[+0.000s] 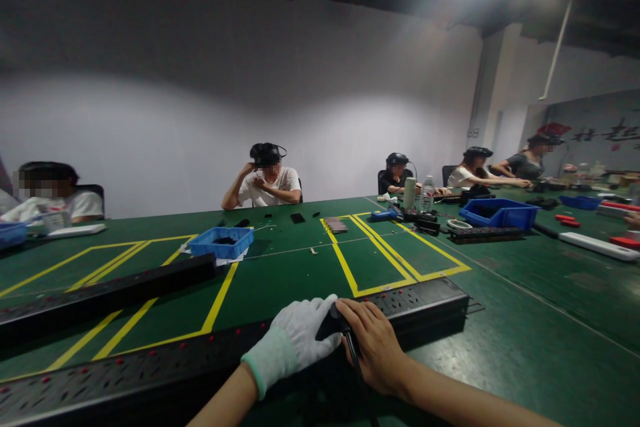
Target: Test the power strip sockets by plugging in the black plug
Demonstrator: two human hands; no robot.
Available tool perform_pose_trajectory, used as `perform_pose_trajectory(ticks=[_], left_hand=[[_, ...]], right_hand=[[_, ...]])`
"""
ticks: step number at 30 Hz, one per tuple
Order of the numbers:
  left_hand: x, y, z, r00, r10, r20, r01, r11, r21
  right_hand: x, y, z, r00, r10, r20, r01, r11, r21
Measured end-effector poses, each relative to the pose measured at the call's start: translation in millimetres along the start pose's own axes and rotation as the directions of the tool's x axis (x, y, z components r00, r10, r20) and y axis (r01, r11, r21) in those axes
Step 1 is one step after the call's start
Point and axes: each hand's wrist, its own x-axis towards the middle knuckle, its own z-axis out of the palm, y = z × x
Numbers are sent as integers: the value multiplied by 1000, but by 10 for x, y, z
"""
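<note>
My left hand (303, 333), in a white knitted glove with a green cuff, is closed with thumb and fingers around a black plug (331, 321). My bare right hand (373, 340) grips the same plug from the other side, fingertips resting near its top. A black cable (354, 353) runs down from it between my hands. Both hands are over a long black power strip (425, 300) with sockets and small red parts along its top, lying across the table's near side. My hands hide the plug's lower end, so I cannot tell if it sits in a socket.
A second black power strip (170, 280) lies at left, near a blue bin (235, 250) holding dark parts. Yellow tape lines (345, 267) mark the green table. A larger blue bin (515, 217), a bottle (427, 193) and tools are at right. Several people sit across the table.
</note>
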Motion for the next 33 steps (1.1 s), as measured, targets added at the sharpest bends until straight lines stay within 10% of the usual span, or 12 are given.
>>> perform_pose_trajectory(ticks=[21, 33], left_hand=[[14, -1, -79, 998, -10, 65, 15, 998, -69], [58, 26, -181, 990, -51, 130, 62, 995, -82]], right_hand=[[10, 28, 28, 999, -23, -36, 23, 1000, -5], [443, 266, -297, 987, -157, -33, 156, 987, -21]])
